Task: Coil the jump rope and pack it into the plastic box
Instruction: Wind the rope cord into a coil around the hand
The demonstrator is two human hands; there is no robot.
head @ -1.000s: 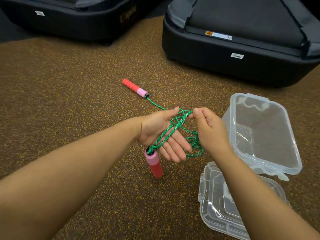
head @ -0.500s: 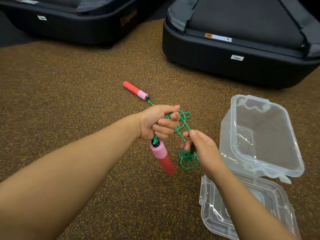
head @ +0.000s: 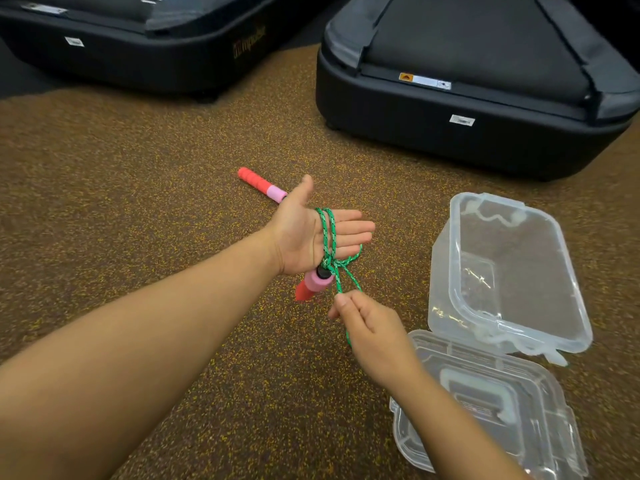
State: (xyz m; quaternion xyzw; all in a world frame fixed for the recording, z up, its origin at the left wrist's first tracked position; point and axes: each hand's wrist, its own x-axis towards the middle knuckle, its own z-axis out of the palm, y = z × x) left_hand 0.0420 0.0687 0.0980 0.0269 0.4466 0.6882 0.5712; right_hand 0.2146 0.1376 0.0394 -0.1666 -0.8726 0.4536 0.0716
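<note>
Head view: your clear plastic box (head: 509, 271) holds nothing (lid (head: 485, 420) beside it); green braided rope (head: 329, 237) wraps your flat, spread left hand (head: 311, 237), right hand (head: 367, 323) fingers (head: 341, 301) pinching its strand.

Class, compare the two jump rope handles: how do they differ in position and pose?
The far handle lies flat on the floor; the near handle hangs below the left hand, red end tilted downward. The left hand partly hides the far handle's rope end. Both are red with a pink band.
</note>
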